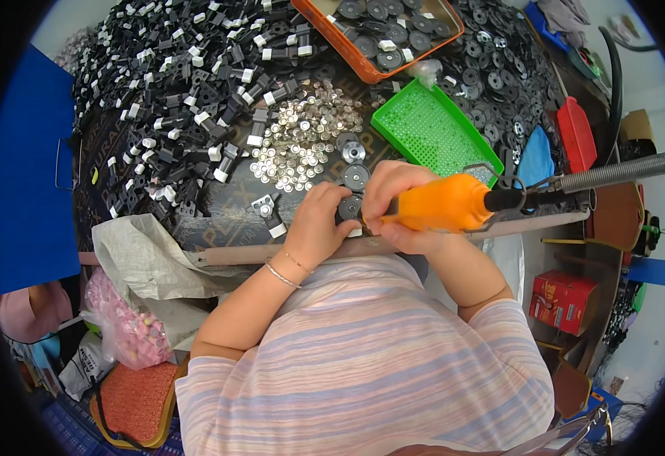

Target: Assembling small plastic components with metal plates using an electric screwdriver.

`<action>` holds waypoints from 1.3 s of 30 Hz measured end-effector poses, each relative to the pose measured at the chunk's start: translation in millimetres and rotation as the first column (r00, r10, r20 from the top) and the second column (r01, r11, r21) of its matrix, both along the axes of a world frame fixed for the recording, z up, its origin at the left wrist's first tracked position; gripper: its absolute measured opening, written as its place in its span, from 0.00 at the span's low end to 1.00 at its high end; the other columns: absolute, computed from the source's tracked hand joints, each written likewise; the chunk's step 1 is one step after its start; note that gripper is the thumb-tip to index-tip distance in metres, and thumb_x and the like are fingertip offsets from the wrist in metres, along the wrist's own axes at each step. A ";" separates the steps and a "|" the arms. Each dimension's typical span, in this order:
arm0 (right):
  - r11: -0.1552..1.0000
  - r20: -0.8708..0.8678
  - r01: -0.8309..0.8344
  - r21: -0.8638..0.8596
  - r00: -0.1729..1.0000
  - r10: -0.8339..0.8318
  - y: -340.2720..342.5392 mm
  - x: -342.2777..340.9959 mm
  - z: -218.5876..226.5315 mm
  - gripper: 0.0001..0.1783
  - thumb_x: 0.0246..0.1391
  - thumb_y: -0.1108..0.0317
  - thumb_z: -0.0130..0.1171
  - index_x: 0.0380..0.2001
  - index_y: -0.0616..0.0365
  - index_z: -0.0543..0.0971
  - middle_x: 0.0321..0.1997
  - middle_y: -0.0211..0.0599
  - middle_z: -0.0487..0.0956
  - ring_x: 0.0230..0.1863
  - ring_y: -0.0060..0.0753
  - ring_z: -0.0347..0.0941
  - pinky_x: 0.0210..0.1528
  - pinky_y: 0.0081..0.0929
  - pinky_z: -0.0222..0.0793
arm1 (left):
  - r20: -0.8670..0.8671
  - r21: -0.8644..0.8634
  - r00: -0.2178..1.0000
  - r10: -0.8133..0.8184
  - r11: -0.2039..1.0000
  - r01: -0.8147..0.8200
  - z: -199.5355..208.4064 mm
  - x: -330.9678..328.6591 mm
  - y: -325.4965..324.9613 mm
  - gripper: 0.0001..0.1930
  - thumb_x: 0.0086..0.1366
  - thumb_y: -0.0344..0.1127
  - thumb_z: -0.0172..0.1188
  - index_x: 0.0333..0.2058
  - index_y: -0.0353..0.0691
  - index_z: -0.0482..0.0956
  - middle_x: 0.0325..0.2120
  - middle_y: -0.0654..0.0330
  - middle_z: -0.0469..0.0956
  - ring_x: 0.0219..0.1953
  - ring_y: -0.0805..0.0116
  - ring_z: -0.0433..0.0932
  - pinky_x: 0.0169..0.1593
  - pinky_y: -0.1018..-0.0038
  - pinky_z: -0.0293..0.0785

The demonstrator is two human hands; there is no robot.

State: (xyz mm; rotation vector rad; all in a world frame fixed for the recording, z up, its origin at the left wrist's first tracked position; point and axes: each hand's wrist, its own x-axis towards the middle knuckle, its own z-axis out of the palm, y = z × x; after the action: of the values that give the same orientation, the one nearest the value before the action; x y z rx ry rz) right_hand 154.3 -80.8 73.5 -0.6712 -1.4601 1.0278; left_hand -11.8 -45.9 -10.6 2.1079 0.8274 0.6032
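Note:
In my right hand (397, 194) is an orange electric screwdriver (446, 204), with its front end pointing left. My left hand (319, 220) is closed around the near side of a black part with a round disc (350, 207), pressed to the table at its front edge. The screwdriver's tip is hidden by my right fingers, close to that part. Just beyond lie more black discs (355, 177), one with a silvery centre (353, 152). Left of my left hand rests a black part with a metal plate and white end (270, 215).
Small silvery round pieces (302, 137) are heaped mid-table. Black parts with white ends (188, 99) cover the left side. Behind stands an orange tray (374, 74) of discs, beside a green perforated basket (431, 125). A spring-wrapped arm (621, 171) reaches in from the right.

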 end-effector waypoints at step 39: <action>0.764 -0.207 0.645 -0.028 0.744 -0.636 9.2 115.7 -35.1 0.12 0.44 0.77 0.59 0.34 0.63 0.70 0.30 0.38 0.71 0.25 0.27 0.71 0.30 0.23 0.68 | -0.020 0.089 1.000 0.020 0.996 -0.018 3.7 7.3 -4.5 0.27 0.42 0.37 0.71 0.41 0.34 0.73 0.39 0.51 0.72 0.43 0.49 0.70 0.46 0.63 0.68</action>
State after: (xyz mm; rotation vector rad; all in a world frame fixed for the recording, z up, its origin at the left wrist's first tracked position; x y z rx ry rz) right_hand 270.0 -71.6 38.5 -0.9223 -0.9461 0.4944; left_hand -4.5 -50.4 -7.0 2.1920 0.8475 0.6397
